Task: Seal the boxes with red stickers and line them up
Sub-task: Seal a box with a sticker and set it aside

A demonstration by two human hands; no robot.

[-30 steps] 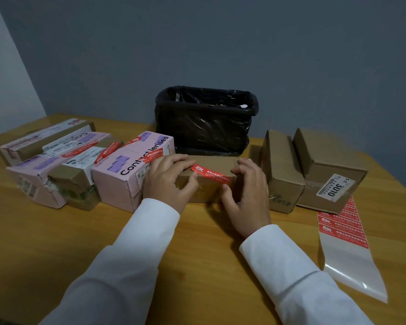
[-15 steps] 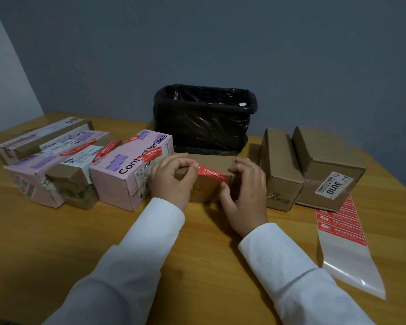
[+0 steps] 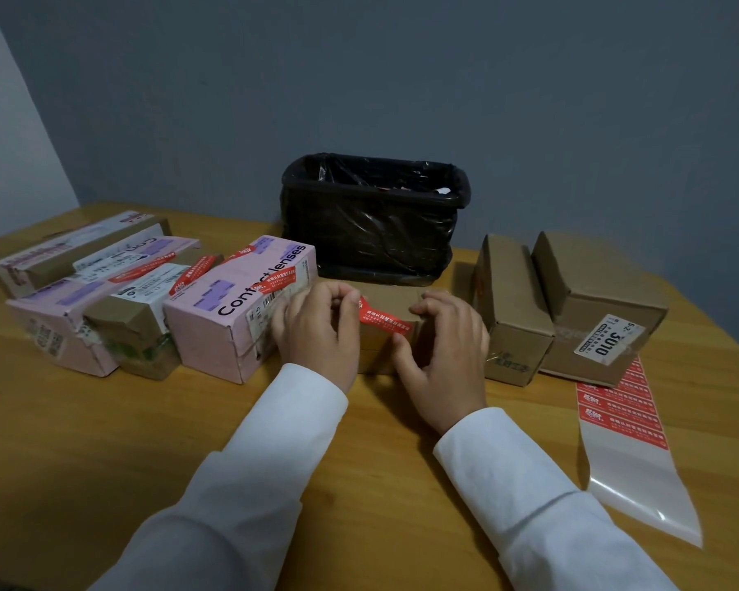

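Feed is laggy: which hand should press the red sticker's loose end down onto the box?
Left. The left hand already pinches the sticker at its lifted end; the right hand steadies the box.

Only a couple of things are actually reading clearly here. The pink box [image 3: 242, 307] is showing "Contact lenses" in dark letters running along its top face. Over on the right, the white label [image 3: 609, 341] on the brown cardboard box [image 3: 594, 309] is showing "3010" in bold, with a smaller "5-2" beside it. The red stickers on the sticker sheet [image 3: 623, 413] and the red sticker [image 3: 385, 319] on the middle box are carrying white print, but it's coming out too small to read.
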